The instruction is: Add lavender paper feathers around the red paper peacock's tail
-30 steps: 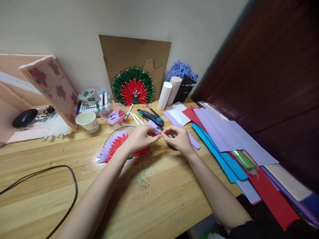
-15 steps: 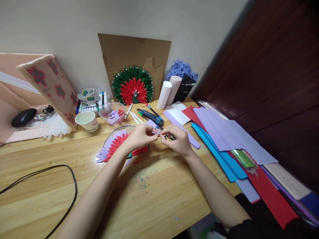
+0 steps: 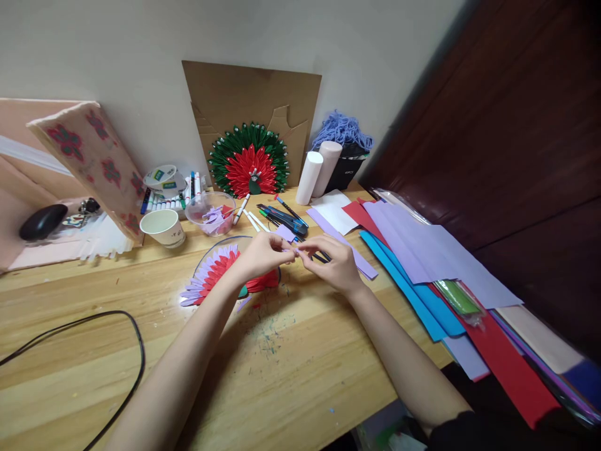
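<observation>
Between the fingertips of my left hand (image 3: 268,252) and my right hand (image 3: 331,260) is a small piece of purple paper (image 3: 297,251). Both hands are closed in a pinch on it, and most of it is hidden by the fingers. Below my left forearm lies a fan-shaped craft (image 3: 213,275) of purple and red paper petals on a clear round base, partly covered by the arm. Just behind the hands are a purple paper square (image 3: 284,232) and several pens with a dark cutter (image 3: 291,222).
A clear bowl (image 3: 211,214) with paper scraps and a paper cup (image 3: 163,228) stand at the left. A green and red petal craft (image 3: 250,161) leans on cardboard (image 3: 253,88). White rolls (image 3: 310,178) stand behind. Coloured paper sheets (image 3: 422,250) spread rightward; a black cable (image 3: 136,332) curves at front left.
My hands stay nearly in place, with small finger shifts around the purple paper piece. The left fingertips have moved slightly left. The whole view has shifted a little.
</observation>
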A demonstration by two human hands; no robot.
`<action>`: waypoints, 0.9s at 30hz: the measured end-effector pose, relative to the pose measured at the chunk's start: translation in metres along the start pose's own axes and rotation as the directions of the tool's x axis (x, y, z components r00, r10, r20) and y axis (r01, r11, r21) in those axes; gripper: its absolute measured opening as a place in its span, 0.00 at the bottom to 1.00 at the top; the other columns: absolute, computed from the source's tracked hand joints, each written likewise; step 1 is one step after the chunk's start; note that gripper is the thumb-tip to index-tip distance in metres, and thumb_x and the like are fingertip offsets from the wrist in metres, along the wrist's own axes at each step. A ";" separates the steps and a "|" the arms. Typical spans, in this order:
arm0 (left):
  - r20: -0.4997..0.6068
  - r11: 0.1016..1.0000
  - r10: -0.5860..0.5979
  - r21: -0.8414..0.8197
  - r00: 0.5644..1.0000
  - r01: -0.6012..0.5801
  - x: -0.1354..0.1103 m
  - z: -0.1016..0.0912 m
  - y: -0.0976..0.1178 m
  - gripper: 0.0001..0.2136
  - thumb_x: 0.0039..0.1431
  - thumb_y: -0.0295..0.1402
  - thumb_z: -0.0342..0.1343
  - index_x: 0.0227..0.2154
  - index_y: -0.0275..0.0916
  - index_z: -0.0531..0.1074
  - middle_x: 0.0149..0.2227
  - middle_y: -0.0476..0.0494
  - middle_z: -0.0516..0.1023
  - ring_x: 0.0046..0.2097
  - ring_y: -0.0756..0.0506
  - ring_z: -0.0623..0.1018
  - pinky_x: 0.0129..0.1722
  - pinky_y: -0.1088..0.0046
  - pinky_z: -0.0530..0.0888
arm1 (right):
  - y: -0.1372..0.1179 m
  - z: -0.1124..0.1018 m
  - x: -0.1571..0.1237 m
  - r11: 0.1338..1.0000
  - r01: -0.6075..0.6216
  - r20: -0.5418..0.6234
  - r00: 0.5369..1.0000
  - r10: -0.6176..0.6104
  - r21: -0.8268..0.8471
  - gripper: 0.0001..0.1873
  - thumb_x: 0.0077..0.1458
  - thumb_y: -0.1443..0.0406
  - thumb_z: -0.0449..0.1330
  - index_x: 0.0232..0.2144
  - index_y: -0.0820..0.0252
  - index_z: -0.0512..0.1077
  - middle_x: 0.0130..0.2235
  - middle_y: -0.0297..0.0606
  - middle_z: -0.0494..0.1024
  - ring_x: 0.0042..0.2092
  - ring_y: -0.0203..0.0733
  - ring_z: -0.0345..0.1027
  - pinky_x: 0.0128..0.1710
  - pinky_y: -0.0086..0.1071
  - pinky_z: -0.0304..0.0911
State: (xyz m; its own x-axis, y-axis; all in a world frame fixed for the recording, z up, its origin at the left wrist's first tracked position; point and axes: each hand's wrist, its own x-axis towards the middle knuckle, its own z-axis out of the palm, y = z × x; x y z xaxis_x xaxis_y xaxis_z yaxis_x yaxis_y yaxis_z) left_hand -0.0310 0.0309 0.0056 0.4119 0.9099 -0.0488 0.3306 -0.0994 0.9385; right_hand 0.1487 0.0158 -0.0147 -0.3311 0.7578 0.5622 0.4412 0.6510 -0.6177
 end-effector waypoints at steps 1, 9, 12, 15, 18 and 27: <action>-0.005 1.000 0.003 0.003 1.000 -0.003 0.000 0.000 0.000 0.09 0.43 0.31 0.54 0.24 0.30 0.75 0.22 0.45 0.75 0.24 0.52 0.70 0.23 0.78 0.64 | 0.000 0.000 0.000 0.994 -0.085 0.002 0.996 0.086 0.064 0.06 0.50 0.67 0.58 0.33 0.59 0.73 0.34 0.38 0.76 0.34 0.38 0.69 0.35 0.33 0.66; -0.072 0.972 0.138 0.203 0.988 -0.121 -0.004 0.006 0.008 0.09 0.44 0.29 0.52 0.25 0.32 0.76 0.24 0.45 0.76 0.26 0.51 0.71 0.24 0.78 0.65 | 0.010 0.003 0.002 0.861 -0.389 0.128 0.921 0.368 0.327 0.09 0.46 0.61 0.62 0.28 0.62 0.74 0.30 0.38 0.77 0.31 0.38 0.70 0.31 0.30 0.66; -0.091 0.954 0.155 0.273 0.984 -0.125 -0.005 0.007 0.010 0.08 0.43 0.28 0.52 0.23 0.33 0.75 0.22 0.46 0.75 0.25 0.51 0.70 0.23 0.79 0.64 | 0.010 0.003 0.002 0.850 -0.412 0.133 0.911 0.391 0.328 0.09 0.45 0.60 0.63 0.27 0.62 0.74 0.29 0.38 0.77 0.30 0.38 0.70 0.30 0.30 0.65; -0.123 0.957 0.147 0.267 0.981 -0.110 -0.005 0.003 0.010 0.06 0.43 0.29 0.53 0.21 0.33 0.74 0.20 0.47 0.74 0.24 0.52 0.70 0.22 0.79 0.64 | 0.011 0.001 0.003 0.829 -0.441 0.132 0.897 0.422 0.345 0.10 0.43 0.60 0.64 0.26 0.63 0.74 0.28 0.39 0.77 0.30 0.38 0.70 0.30 0.30 0.65; -0.189 0.970 0.121 0.229 0.975 -0.076 -0.005 -0.008 0.010 0.06 0.43 0.30 0.54 0.20 0.32 0.74 0.21 0.46 0.75 0.24 0.51 0.72 0.24 0.79 0.66 | 0.013 -0.002 0.004 0.806 -0.466 0.094 0.880 0.466 0.364 0.11 0.41 0.59 0.65 0.24 0.63 0.74 0.27 0.38 0.77 0.29 0.38 0.70 0.30 0.31 0.66; -0.140 0.992 0.101 0.092 0.985 -0.089 -0.003 -0.010 0.005 0.12 0.48 0.39 0.57 0.29 0.33 0.76 0.30 0.40 0.79 0.32 0.47 0.76 0.33 0.73 0.72 | 0.008 -0.001 0.008 0.713 -0.563 0.170 0.820 0.547 0.419 0.13 0.41 0.57 0.65 0.24 0.63 0.75 0.27 0.39 0.78 0.28 0.37 0.69 0.27 0.28 0.64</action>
State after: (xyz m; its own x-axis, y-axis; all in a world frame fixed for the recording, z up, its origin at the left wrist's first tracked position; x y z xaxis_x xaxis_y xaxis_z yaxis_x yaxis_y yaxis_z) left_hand -0.0390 0.0319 0.0141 0.3201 0.9426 0.0951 0.3696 -0.2167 0.9036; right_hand 0.1505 0.0270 -0.0149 -0.1719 0.9847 0.0294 0.1512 0.0558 -0.9869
